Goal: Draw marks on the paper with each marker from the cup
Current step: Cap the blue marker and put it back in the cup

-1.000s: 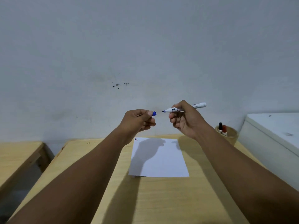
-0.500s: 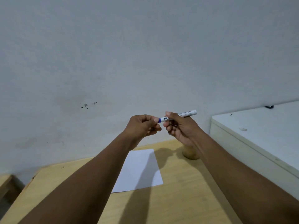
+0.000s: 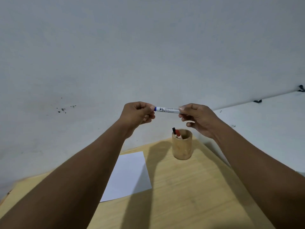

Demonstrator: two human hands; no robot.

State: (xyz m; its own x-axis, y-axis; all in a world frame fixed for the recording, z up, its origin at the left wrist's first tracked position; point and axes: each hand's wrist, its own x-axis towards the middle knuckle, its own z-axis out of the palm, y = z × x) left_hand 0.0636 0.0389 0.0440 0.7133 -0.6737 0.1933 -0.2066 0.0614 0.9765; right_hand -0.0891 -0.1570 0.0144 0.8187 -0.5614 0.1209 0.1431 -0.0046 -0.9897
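Blue marker held level between both hands, above the cup.

The left hand (image 3: 137, 114) gripped the blue marker (image 3: 167, 110) at its cap end, the right hand (image 3: 197, 119) pinched its other end; the cup (image 3: 182, 149) stood below on the table (image 3: 189, 187), beside the paper (image 3: 127, 176).

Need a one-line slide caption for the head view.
Both hands hold a blue marker level above the cup, left hand on its cap.

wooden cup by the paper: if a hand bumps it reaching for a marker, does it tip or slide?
The wooden cup looks thick-walled with a wide flat base, so probably stable. It would likely slide on the smooth wooden table rather than tip. The red marker and black marker lean left, adding little top weight.
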